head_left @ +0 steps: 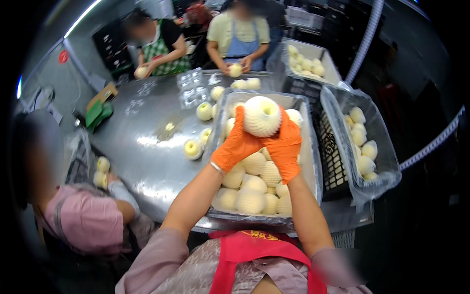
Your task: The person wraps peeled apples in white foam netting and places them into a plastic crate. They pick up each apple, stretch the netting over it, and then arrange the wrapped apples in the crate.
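Note:
Between my two hands I hold up a round, pale yellow fruit (257, 116) in a white foam net sleeve, its top uncovered. My left hand (237, 144), in an orange glove, is closed on its left side. My right hand (285, 142), also gloved in orange, grips its right side from below; some of its fingers are hidden behind the fruit. Beneath both hands stands a plastic-lined crate (313, 161) holding several more fruits in foam nets (252, 201).
On the metal table (132, 166) left of the crate lie several netted fruits (193, 149) and clear plastic trays (192, 88). Two more lined crates with fruit stand right (387, 161) and far right (323, 54). Co-workers (240, 39) handle fruit across the table; another person (85, 220) sits at left.

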The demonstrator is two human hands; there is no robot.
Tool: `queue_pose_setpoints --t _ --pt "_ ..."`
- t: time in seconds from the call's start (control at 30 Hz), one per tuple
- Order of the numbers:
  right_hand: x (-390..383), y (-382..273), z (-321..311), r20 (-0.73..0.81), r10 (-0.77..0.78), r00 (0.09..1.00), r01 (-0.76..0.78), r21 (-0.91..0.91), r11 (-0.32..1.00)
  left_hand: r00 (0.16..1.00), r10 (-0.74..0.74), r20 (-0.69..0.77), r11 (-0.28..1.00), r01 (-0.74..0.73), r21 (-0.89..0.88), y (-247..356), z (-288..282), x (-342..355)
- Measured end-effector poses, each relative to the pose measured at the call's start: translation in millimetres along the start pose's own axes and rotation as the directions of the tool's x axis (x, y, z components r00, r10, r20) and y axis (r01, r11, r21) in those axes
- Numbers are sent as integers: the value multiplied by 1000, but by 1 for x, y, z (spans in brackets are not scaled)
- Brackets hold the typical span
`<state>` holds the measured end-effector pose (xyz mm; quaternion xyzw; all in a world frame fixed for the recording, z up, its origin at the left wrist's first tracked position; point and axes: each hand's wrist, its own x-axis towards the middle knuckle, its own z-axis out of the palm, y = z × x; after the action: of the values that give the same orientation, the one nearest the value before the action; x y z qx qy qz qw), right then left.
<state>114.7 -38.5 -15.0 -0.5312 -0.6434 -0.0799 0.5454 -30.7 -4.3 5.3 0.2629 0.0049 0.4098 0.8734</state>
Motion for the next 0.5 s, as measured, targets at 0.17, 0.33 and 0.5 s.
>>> queue_pose_setpoints --t 0.17,0.33,0.5 --pt "9 -31 -24 138 109 984 -163 484 859 951 266 -157 958 -279 -62 33 -14 2" --pt "9 -2 -22 168 484 859 -486 569 664 720 621 -310 783 -581 221 114 -109 -68" --pt "5 10 -12 282 518 808 -551 675 491 368 544 -754 775 -565 283 105 -270 -198"
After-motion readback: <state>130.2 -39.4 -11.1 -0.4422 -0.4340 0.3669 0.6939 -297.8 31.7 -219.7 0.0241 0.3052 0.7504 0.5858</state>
